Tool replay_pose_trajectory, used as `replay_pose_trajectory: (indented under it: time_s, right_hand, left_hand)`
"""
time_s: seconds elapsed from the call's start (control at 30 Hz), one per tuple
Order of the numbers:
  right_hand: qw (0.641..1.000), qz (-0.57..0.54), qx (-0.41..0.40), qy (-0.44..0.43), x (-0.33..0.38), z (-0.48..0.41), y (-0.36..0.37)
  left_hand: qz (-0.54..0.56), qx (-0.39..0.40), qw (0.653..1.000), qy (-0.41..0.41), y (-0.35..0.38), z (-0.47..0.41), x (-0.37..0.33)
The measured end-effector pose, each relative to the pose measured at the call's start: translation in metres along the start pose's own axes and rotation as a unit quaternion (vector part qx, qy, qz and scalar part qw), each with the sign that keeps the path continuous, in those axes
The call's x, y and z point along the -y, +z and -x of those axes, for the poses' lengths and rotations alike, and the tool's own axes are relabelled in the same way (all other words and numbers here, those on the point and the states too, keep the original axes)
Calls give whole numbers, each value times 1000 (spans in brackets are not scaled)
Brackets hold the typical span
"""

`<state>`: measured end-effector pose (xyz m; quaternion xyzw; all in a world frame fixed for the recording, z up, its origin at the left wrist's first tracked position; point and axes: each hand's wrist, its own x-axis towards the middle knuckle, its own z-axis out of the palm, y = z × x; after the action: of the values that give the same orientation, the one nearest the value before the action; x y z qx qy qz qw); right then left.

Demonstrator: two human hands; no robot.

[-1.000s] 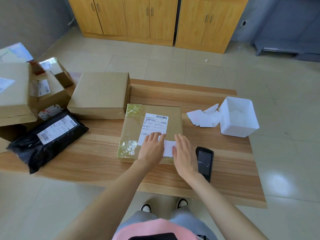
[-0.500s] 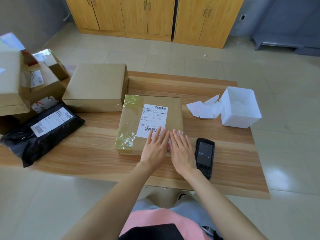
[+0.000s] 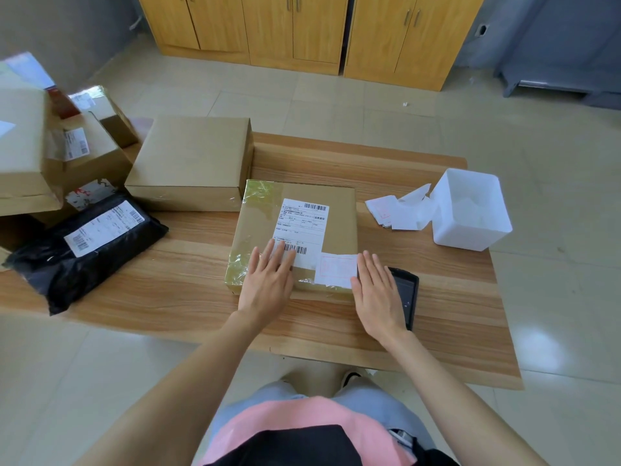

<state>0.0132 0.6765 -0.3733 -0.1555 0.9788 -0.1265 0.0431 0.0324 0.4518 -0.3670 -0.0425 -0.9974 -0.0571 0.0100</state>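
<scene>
The cardboard box lies flat on the table, its shipping label running lengthwise away from the person. A small sticker lies crosswise on the box's near right corner. The left hand rests flat, fingers straight, on the box's near left; the right hand lies flat at its right edge

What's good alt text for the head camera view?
A person's left hand lies flat on the label of a taped box on a wooden table. The right hand, also flat, is just right of a small white slip on the box's near corner, partly over a black handheld. Other parcels lie to the left, a white tub to the right.
</scene>
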Motion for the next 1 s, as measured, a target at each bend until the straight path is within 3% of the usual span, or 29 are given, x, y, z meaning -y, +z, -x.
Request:
replay_pose_trajectory:
  time_s: [0.13,0.2,0.33,0.47,0.53,0.7,1.0]
  right_hand:
    - [987,-143,37,67,11,-15,-18]
    - [952,-272,39,132,19,-29,-27]
    - [848,-460,71,254,25,-57,-39]
    - [805,-500,104,302,23,-69,-35]
    - [791,-512,107,317,22,-72,-30]
    - [778,-530,106,320,25,-79,-23]
    - [751,-552,81,353,28,-85,-15]
  left_hand:
    - [88,-25,989,-115,-12,-8,17]
    - [153,-43,967,-199,-20,-16,26]
    - [307,-38,894,-323,-30,-31,46]
    - [483,31,778,-400,-33,-35,62]
    - [530,56,743,-405,-31,-36,67]
    - [585,74,711,-383,-22,-39,69]
    - [605,107,688,-388,-22,-46,76]
